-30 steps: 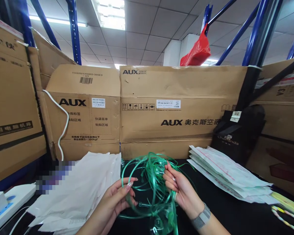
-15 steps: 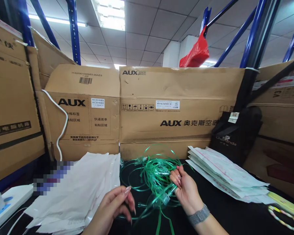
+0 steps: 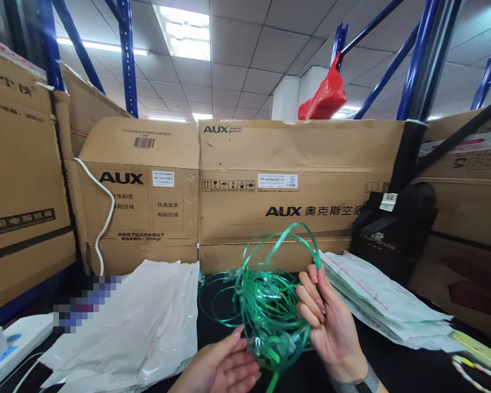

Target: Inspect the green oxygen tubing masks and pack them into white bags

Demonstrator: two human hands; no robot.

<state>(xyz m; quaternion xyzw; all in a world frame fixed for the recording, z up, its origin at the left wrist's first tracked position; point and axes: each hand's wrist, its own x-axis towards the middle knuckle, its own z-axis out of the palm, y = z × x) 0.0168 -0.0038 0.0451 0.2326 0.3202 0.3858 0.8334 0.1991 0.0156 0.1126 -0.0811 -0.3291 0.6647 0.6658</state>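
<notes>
A tangled bundle of thin, translucent green tubing [image 3: 265,297] rests on the black tabletop, with a flat green strip [image 3: 273,381] trailing from its lower side. My right hand [image 3: 331,319] is closed around several strands at the bundle's right, and they arch upward from the fist in a loop. Palm up at the lower left of the tangle, my left hand [image 3: 225,365] has its fingers stretched out, their tips at the strands. Clear plastic pieces sit among the coils; I cannot make out exactly what they are.
White plastic mailing bags [image 3: 147,316] lie in a pile at left, beside a white power strip [image 3: 20,344]. More white packets [image 3: 384,300] are stacked at right, near a beaded loop [image 3: 474,367]. Cardboard boxes [image 3: 233,224] wall off the back, and a black bag [image 3: 376,234] stands at right.
My right hand has risen slightly and moved right, lifting strands into a taller loop. My left hand has moved right and turned palm up against the bundle, fingers now extended.
</notes>
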